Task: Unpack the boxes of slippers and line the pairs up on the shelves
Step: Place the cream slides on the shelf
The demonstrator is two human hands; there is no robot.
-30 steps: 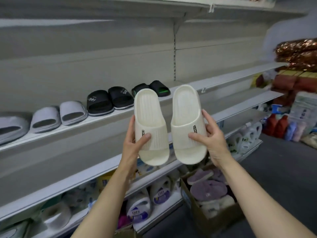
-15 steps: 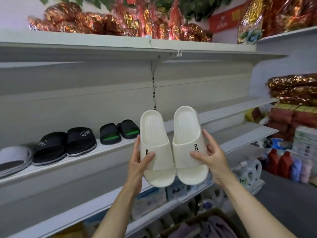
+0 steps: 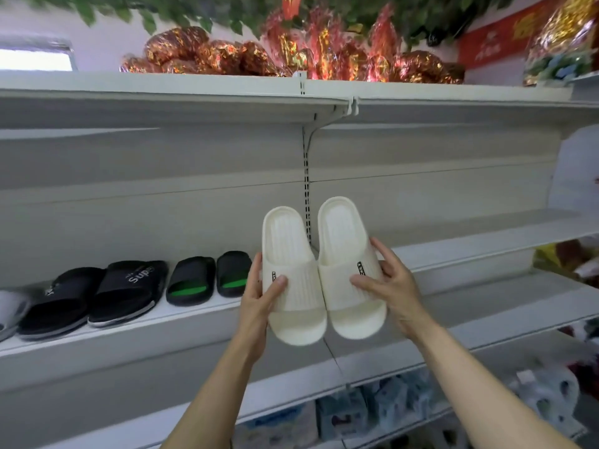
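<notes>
I hold a pair of cream slippers side by side, toes pointing down toward me, in front of the grey shelf (image 3: 453, 254). My left hand (image 3: 259, 296) grips the left cream slipper (image 3: 290, 277) at its strap, thumb on top. My right hand (image 3: 389, 283) grips the right cream slipper (image 3: 348, 270) the same way. On the shelf to the left stand a black pair with green insoles (image 3: 207, 278) and a black pair with white lettering (image 3: 94, 294).
A grey slipper (image 3: 9, 311) shows at the far left edge. The shelf stretch right of the upright post is bare. Shiny red-gold wrapped goods (image 3: 291, 59) fill the top shelf. Packaged goods (image 3: 372, 413) sit on the low shelf.
My view has tilted up and right, so the box of slippers on the floor has left the frame. Both hands have kept their grip and carried the cream pair up toward the shelf.
</notes>
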